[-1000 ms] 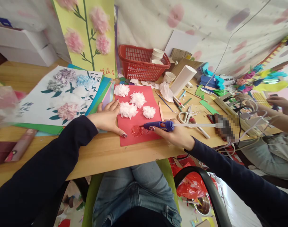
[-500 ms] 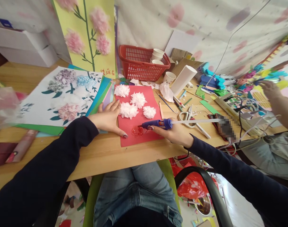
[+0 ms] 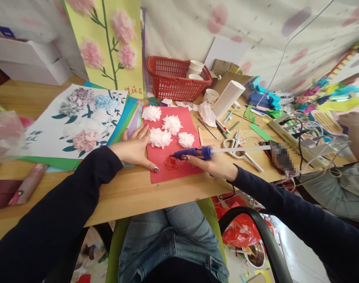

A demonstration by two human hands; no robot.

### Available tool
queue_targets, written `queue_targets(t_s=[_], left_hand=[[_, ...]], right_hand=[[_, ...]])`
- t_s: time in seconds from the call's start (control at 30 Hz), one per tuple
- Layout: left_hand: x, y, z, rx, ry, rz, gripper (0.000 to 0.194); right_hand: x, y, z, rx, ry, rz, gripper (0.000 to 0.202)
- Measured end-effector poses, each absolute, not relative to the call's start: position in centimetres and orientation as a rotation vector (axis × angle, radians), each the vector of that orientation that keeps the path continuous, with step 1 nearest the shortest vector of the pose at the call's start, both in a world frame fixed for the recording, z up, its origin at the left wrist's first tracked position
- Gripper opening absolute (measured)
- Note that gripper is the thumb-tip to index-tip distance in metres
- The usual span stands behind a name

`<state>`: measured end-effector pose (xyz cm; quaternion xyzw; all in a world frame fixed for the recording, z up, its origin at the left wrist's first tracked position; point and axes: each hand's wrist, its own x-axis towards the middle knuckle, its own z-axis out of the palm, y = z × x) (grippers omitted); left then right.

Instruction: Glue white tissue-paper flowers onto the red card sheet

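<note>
A red sheet (image 3: 179, 157) lies on the table with several white paper flowers (image 3: 172, 124) on its upper part. My left hand (image 3: 135, 148) rests with spread fingers on the sheet's left edge, holding nothing. In my right hand (image 3: 216, 163) is a blue glue gun (image 3: 194, 153) with a long clear glue stick out of its back. The gun's nozzle is over the top of a shiny ring-shaped patch of glue (image 3: 171, 163) on the lower part of the sheet.
A red basket (image 3: 176, 84) with paper cups stands behind. Scissors (image 3: 234, 145), a white roll (image 3: 229, 98), pens, a phone (image 3: 281, 157) and cables lie right. Flower artwork on white paper (image 3: 49, 133) lies left. Another person's hand (image 3: 356, 129) shows far right.
The glue gun's nozzle has moved slightly left and up, and the glue patch looks fuller. My left hand has stayed in place. The other person's hand has moved right and down.
</note>
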<state>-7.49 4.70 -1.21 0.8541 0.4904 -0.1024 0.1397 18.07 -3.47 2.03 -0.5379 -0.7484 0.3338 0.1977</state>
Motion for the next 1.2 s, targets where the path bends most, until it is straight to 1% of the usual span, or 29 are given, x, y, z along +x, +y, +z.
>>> queue_targets(t_s=[0.3, 0.5, 0.8, 1.0, 1.1, 1.2], left_hand=[[-7.63, 4.87, -1.59, 2.484, 1.411, -0.279, 0.149], [-7.65, 4.89, -1.71, 2.484, 1.413, -0.27, 0.149], [-7.5, 4.58, -1.09, 2.482, 1.423, -0.297, 0.148], [-7.48, 4.58, -1.11, 2.489, 1.431, -0.294, 0.147], [-7.5, 4.58, -1.13, 2.49, 1.429, -0.308, 0.147], [-7.54, 4.64, -1.24, 2.492, 1.422, -0.309, 0.147]], right_hand=[[18.05, -3.23, 1.7, -1.512, -2.095, 0.915, 0.04], [18.03, -3.21, 1.93, -1.398, -2.076, 1.001, 0.035], [17.77, -3.29, 1.99, -1.476, -2.095, 0.923, 0.037], [17.95, -3.39, 1.68, -1.511, -2.119, 0.796, 0.031], [18.3, -3.56, 1.67, -1.524, -2.115, 0.823, 0.031], [18.75, -3.68, 1.75, -1.509, -2.121, 0.892, 0.035]])
